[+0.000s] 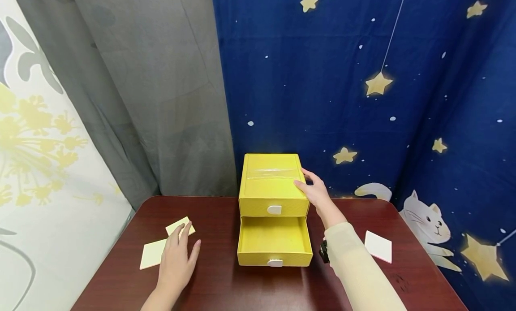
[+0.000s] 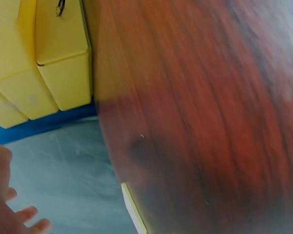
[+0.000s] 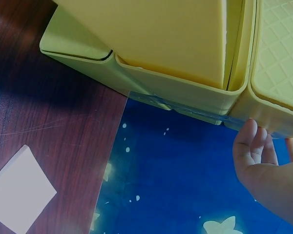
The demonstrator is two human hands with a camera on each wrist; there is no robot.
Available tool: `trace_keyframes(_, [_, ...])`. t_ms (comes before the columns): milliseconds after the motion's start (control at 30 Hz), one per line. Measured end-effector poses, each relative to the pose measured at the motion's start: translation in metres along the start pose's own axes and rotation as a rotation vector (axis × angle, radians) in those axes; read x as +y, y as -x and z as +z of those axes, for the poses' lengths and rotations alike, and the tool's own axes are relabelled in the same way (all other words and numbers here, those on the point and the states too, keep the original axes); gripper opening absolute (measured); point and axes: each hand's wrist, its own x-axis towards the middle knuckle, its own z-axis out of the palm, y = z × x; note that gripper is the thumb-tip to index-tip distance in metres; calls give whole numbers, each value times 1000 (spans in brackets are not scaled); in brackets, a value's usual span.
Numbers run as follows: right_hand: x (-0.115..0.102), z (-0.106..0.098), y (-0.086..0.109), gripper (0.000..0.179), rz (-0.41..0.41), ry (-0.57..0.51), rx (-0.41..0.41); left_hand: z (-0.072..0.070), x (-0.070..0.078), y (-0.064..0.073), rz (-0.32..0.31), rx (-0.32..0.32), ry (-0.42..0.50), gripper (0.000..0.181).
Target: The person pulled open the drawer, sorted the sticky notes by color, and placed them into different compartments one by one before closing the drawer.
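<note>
A yellow drawer unit (image 1: 269, 167) of stacked tiers stands at the table's back edge. Its pulled-out drawer (image 1: 275, 239), with a white pull tab, shows a bare inside; the tier above it is closed. My right hand (image 1: 316, 192) rests at the unit's upper right edge, fingertips against the top tier's side (image 3: 278, 122). At the left, my left hand (image 1: 177, 259) hovers over or touches a small pale-yellow note pad (image 1: 173, 229), fingers loose; contact cannot be told. A larger pale-yellow note pad (image 1: 152, 254) lies beside that hand, partly covered by it.
A white note pad (image 1: 378, 247) lies on the brown table (image 1: 217, 275) to the right, beyond my right forearm. Grey and blue star-patterned curtains (image 1: 282, 78) hang just behind the table. Clear tape (image 1: 272, 173) crosses the unit's top.
</note>
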Motion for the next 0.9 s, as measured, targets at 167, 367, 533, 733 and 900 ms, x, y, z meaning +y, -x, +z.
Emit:
trace_keyframes(167, [1,0,-1,61,6,1,11,0,-15,1,-66,-84,-67,67])
trace_keyframes(367, [2,0,-2,61,-4,7,8,-3,-35,2,-193,-195,-116,70])
trace_keyframes(533, [2,1,-2,61,-3,10,8,-8,-56,4,-303,-280,-135,73])
trace_keyframes(733, [1,0,-1,63,3,8,4,-16,-77,5,-443,-423,-144,78])
trace_keyframes(900, [0,0,0,63,-1,16,-1,-22,-89,6,-522,-442,-158,82])
